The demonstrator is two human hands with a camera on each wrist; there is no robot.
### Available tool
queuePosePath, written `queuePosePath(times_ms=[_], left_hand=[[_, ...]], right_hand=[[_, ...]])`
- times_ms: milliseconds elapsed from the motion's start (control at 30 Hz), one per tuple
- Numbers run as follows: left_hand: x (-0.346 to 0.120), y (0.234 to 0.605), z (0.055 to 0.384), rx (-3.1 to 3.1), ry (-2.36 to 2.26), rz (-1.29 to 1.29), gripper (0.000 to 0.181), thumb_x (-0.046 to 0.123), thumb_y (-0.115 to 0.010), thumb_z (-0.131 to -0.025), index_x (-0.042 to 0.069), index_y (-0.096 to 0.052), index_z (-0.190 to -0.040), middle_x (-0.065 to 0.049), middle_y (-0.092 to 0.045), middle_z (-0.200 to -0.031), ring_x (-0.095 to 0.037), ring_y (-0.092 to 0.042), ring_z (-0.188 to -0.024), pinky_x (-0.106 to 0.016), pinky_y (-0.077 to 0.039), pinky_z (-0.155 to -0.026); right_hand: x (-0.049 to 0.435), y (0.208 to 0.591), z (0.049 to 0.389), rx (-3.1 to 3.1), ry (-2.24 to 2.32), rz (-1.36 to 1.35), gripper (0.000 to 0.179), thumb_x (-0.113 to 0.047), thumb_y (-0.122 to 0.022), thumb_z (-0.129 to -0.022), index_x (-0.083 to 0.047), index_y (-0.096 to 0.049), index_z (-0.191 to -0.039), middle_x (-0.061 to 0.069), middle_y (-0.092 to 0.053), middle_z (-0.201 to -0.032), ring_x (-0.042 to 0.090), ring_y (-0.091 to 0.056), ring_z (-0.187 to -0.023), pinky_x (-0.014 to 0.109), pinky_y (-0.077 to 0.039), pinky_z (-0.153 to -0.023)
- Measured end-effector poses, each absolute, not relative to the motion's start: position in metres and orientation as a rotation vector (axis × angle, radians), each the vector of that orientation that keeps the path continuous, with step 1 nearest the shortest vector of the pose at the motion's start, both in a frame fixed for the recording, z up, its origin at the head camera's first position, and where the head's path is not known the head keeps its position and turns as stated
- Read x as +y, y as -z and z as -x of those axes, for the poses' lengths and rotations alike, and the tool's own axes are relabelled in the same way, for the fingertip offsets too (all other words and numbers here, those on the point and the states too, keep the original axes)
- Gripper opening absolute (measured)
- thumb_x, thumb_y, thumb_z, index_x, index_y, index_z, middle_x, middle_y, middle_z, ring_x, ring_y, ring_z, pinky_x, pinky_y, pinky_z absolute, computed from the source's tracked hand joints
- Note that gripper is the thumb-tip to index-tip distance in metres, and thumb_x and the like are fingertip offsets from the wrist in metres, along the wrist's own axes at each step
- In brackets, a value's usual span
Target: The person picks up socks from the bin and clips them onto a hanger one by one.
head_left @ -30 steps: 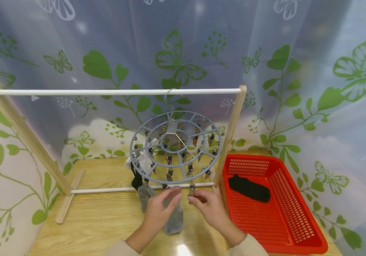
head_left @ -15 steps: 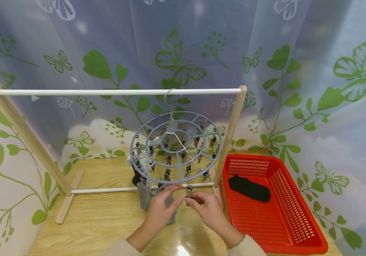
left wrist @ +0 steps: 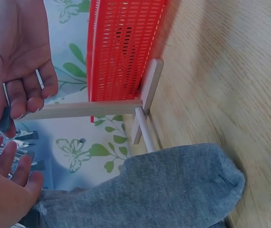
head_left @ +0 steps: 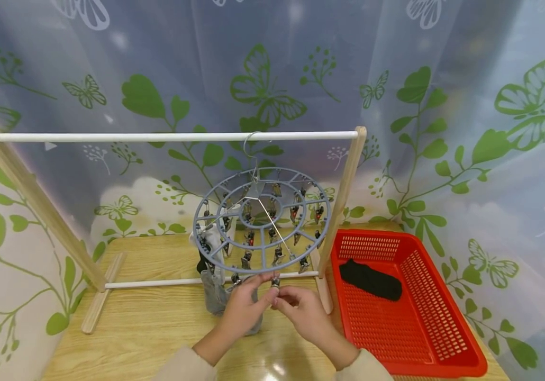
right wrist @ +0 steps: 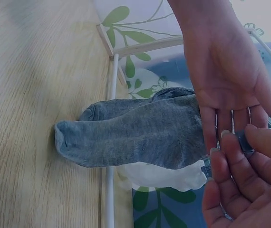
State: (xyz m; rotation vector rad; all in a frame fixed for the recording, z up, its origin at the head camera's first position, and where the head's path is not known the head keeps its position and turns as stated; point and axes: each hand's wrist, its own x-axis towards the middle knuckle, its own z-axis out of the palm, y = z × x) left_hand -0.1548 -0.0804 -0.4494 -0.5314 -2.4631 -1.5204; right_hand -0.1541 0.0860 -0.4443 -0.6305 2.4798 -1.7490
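Note:
My right hand (head_left: 305,312) pinches a dark clip (head_left: 275,282) between thumb and index finger; the clip (right wrist: 245,143) hangs from the front rim of a round grey clip hanger (head_left: 263,246). Close beside it is my left hand (head_left: 240,307), its fingers fairly straight and its thumb near the right fingertips. In the right wrist view, the left hand (right wrist: 228,78) shows its palm and holds nothing visible. Two grey socks hang next to it, the nearer sock (right wrist: 130,140) in front of the farther sock (right wrist: 95,110). Seen from above, the left hand partly hides one sock.
A wooden stand with a white top rod (head_left: 172,137) bears the hanger. White and black socks (head_left: 212,241) hang at its left rear. To the right stands a red basket (head_left: 410,338) with a black sock (head_left: 371,280) inside. A patterned curtain (head_left: 182,58) hangs behind.
My right hand has moved slightly left with the clip, closing the gap to my left hand. The hanger has turned a little, and its front clips and grey socks have shifted left.

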Motion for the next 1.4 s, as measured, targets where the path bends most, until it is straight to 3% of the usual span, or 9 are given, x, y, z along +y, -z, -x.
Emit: queuePosePath(times_ms=[67, 100, 233, 300, 333, 467, 1000, 1200, 1400], left_hand=[[-0.0803, 0.4493, 0.1557, -2.474, 1.533, 0.531, 0.03, 0.025, -0.061, -0.097, 0.011, -0.067, -0.123, -0.003, -0.067, -0.122, -0.02, -0.067, -0.087, -0.041, -0.053, -0.084], [-0.0804, 0.4492, 0.1562, -2.481, 1.539, 0.538, 0.03, 0.025, -0.06, -0.098, 0.01, -0.066, -0.124, -0.003, -0.067, -0.123, -0.019, -0.064, -0.076, -0.038, -0.053, -0.081], [-0.0815, 0.4489, 0.1576, -2.532, 1.597, 0.596, 0.032, 0.024, -0.051, -0.103, 0.009, -0.064, -0.127, -0.004, -0.064, -0.127, -0.019, -0.064, -0.08, -0.038, -0.052, -0.083], [-0.0819, 0.4484, 0.1583, -2.555, 1.633, 0.65, 0.035, 0.024, -0.047, -0.104, 0.007, -0.061, -0.13, -0.006, -0.062, -0.13, -0.025, -0.06, -0.114, -0.045, -0.047, -0.098], [-0.082, 0.448, 0.1586, -2.564, 1.646, 0.673, 0.035, 0.024, -0.046, -0.105, 0.006, -0.06, -0.131, -0.007, -0.062, -0.131, -0.026, -0.055, -0.123, -0.048, -0.045, -0.1], [-0.0818, 0.4455, 0.1593, -2.577, 1.677, 0.74, 0.038, 0.024, -0.044, -0.106, 0.003, -0.056, -0.135, -0.01, -0.061, -0.131, -0.031, -0.053, -0.125, -0.05, -0.044, -0.101], [-0.0824, 0.4459, 0.1627, -2.565, 1.757, 0.791, 0.04, 0.022, -0.046, -0.105, 0.006, -0.05, -0.141, -0.009, -0.064, -0.127, -0.033, -0.059, -0.117, -0.033, -0.052, -0.09], [-0.0821, 0.4452, 0.1624, -2.562, 1.775, 0.786, 0.037, 0.021, -0.045, -0.105, 0.006, -0.054, -0.138, -0.009, -0.064, -0.127, -0.031, -0.057, -0.119, -0.032, -0.05, -0.093], [-0.0819, 0.4435, 0.1608, -2.544, 1.844, 0.759, 0.033, 0.02, -0.045, -0.105, 0.003, -0.062, -0.128, -0.011, -0.065, -0.125, -0.028, -0.061, -0.113, -0.028, -0.051, -0.088]], right_hand=[[0.0858, 0.4448, 0.1547, 2.476, 1.74, 0.649, 0.017, -0.009, -0.064, -0.094, 0.004, -0.071, -0.103, 0.012, -0.073, -0.088, 0.02, -0.069, -0.078, 0.024, -0.055, -0.07], [0.0857, 0.4448, 0.1548, 2.476, 1.732, 0.651, 0.017, -0.01, -0.064, -0.094, 0.003, -0.071, -0.103, 0.011, -0.073, -0.089, 0.02, -0.069, -0.078, 0.024, -0.055, -0.07], [0.0859, 0.4454, 0.1553, 2.475, 1.714, 0.649, 0.017, -0.012, -0.065, -0.094, 0.002, -0.072, -0.102, 0.011, -0.073, -0.089, 0.019, -0.069, -0.077, 0.025, -0.055, -0.069], [0.0864, 0.4454, 0.1553, 2.478, 1.706, 0.647, 0.017, -0.012, -0.066, -0.094, 0.001, -0.072, -0.101, 0.011, -0.073, -0.089, 0.018, -0.068, -0.077, 0.025, -0.054, -0.068], [0.0866, 0.4454, 0.1554, 2.477, 1.703, 0.652, 0.016, -0.012, -0.065, -0.094, 0.001, -0.072, -0.101, 0.011, -0.073, -0.089, 0.018, -0.068, -0.077, 0.025, -0.054, -0.068], [0.0881, 0.4447, 0.1553, 2.475, 1.687, 0.673, 0.015, -0.01, -0.065, -0.094, 0.001, -0.072, -0.1, 0.011, -0.073, -0.09, 0.016, -0.068, -0.077, 0.023, -0.054, -0.067], [0.0902, 0.445, 0.1548, 2.432, 1.688, 0.713, 0.017, -0.007, -0.064, -0.094, 0.005, -0.071, -0.103, 0.014, -0.073, -0.094, 0.014, -0.068, -0.077, 0.023, -0.055, -0.069], [0.0906, 0.446, 0.1547, 2.404, 1.705, 0.739, 0.016, -0.005, -0.064, -0.094, 0.006, -0.07, -0.104, 0.016, -0.072, -0.094, 0.014, -0.068, -0.077, 0.022, -0.056, -0.069], [0.0924, 0.4459, 0.1567, 2.452, 1.664, 0.76, 0.018, -0.01, -0.068, -0.092, 0.002, -0.072, -0.103, 0.012, -0.073, -0.093, 0.01, -0.067, -0.076, 0.023, -0.055, -0.067]])
